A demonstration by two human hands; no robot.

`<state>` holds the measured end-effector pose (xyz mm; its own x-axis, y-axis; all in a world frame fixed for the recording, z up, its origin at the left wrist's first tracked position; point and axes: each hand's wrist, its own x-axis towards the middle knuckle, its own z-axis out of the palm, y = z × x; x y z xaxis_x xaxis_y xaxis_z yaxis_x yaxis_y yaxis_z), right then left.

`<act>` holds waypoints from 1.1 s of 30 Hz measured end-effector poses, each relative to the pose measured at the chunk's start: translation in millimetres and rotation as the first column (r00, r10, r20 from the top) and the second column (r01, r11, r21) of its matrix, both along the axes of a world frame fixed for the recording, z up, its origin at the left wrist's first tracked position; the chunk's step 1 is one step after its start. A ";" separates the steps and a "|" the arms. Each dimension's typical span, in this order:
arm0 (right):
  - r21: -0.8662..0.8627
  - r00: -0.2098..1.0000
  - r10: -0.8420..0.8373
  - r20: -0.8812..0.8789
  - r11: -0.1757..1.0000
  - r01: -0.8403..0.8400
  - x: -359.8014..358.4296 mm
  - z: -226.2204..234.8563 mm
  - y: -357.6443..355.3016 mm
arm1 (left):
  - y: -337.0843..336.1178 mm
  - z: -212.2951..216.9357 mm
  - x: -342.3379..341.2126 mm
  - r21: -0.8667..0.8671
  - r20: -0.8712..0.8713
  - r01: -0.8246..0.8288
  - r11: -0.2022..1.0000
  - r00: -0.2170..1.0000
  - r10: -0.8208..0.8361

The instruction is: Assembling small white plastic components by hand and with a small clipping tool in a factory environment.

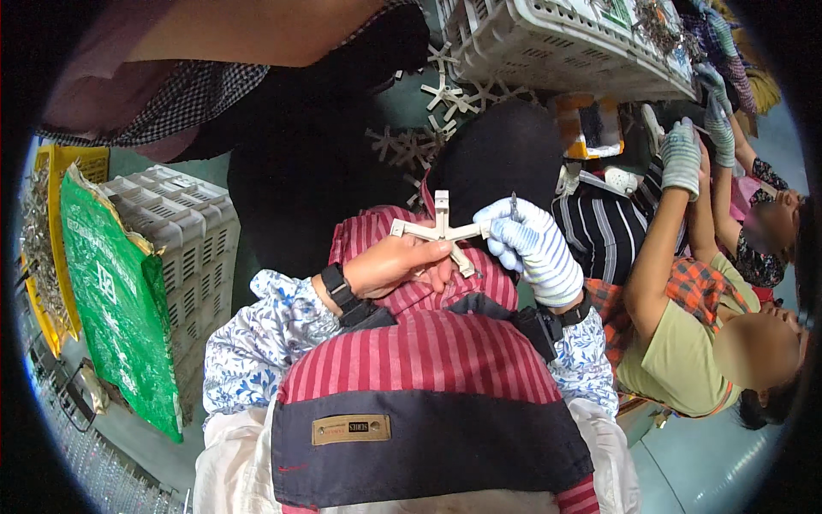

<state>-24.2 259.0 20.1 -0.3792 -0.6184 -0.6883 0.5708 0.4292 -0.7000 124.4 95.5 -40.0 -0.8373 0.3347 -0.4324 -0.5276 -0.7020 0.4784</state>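
A white star-shaped plastic base (443, 230) with several arms is over my lap. My bare left hand (398, 264) is closed on it, with the thumb on one lower arm. My right hand (535, 248), in a white and blue striped glove, is closed beside the base's right arm and seems to touch its end. A thin dark tip (514, 204) sticks up from the gloved fingers; the rest of that tool is hidden. Below the hands lies my red striped apron (419, 355).
Several star-shaped bases (441, 94) lie on the floor ahead. A white crate (582, 60) stands beyond them, with an orange and white box (591, 124) nearer. At left are a green sack (111, 300), a white crate (184, 214) and a yellow bin (51, 257). Co-workers sit at right.
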 end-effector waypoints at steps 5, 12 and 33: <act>-0.009 0.985 0.018 -0.171 1.000 -0.020 -1.0 1.0 6.9 | 2.8 -4.6 -3.4 0.030 0.008 0.020 0.999 1.000 -0.021; 0.087 0.765 0.284 -0.578 0.954 -0.288 10.0 -16.4 37.7 | 2.9 -7.4 -5.4 0.075 0.114 -0.002 0.997 0.993 -0.007; 0.568 0.004 0.669 -0.743 0.635 -0.524 19.5 -22.9 27.1 | 4.0 -14.2 -8.1 0.144 0.153 -0.044 0.989 0.988 0.021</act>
